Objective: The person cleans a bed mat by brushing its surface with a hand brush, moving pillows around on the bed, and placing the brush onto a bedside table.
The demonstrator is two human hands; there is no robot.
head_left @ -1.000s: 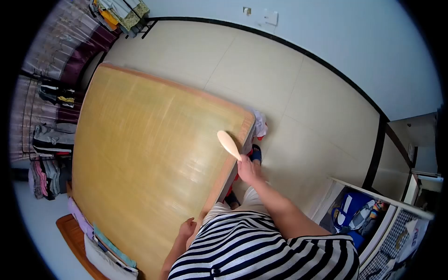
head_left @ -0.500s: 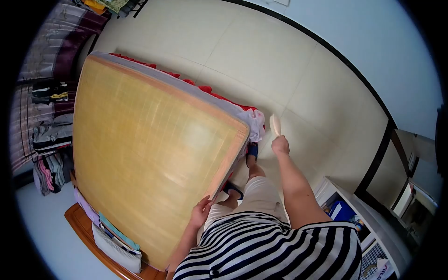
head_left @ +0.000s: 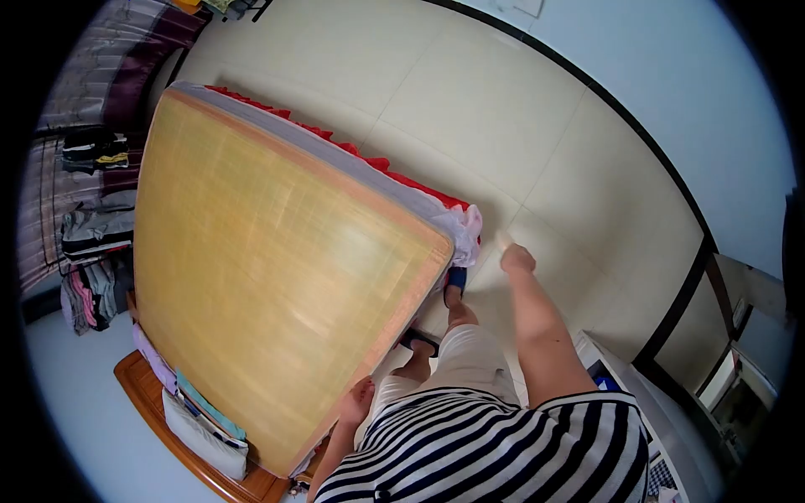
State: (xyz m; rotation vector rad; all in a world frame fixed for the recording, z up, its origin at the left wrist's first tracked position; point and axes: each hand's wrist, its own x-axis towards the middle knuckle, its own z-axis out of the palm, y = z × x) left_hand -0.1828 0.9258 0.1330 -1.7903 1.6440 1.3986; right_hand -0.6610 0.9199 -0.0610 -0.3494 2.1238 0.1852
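My right hand [head_left: 518, 259], stretched out over the floor past the bed's corner, is closed around a pale, slim thing like a brush [head_left: 503, 241]. Motion blurs it, and most of it hides beyond my fist. My left hand [head_left: 358, 402] hangs low by the near edge of the bed, fingers curled, with nothing seen in them. Beside it lies the yellow-tan woven sleeping mat [head_left: 285, 268] that covers the bed. White lace-like cloth [head_left: 468, 226] and a red frilled skirt [head_left: 402, 180] hang at the bed's far side.
Pillows [head_left: 201, 432] stand at the wooden headboard [head_left: 151, 402] on the lower left. Clothes [head_left: 96, 226] hang by the curtain at the left. A white open cabinet [head_left: 616, 377] stands close on my right. Pale tiled floor [head_left: 470, 92] runs beyond the bed to the wall.
My right hand has moved slightly right and down, and the pale brush-like thing now points away, showing less. My left hand has drawn down off the mat's edge, its fingers more curled.
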